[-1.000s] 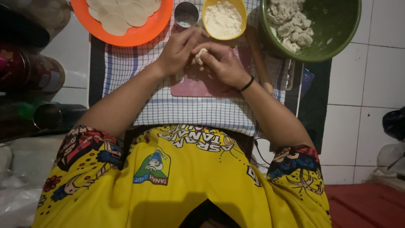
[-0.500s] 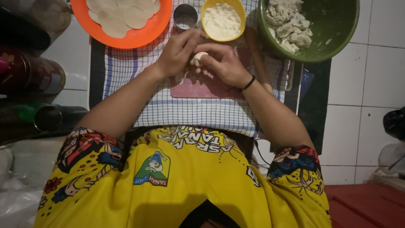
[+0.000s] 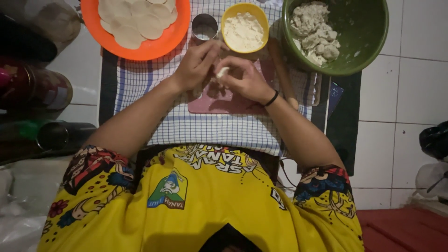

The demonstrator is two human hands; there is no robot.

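Centrally, near the top of the frame, a small piece of white dough (image 3: 222,72) is pinched between the left hand (image 3: 195,65) and the right hand (image 3: 243,79) — both grasping it — over a pink board (image 3: 219,103), just below a yellow flour bowl (image 3: 244,31).

Both forearms angled inward, bare left hand (image 3: 196,65) and bare right hand (image 3: 245,79) fingertips meeting, fingers curled, pinching; black band on right wrist.

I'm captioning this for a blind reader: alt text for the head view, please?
Both hands, left hand and right hand, pinch a small piece of dough over a pink board. Beyond: an orange plate of dough rounds, yellow flour bowl, green dough bowl.
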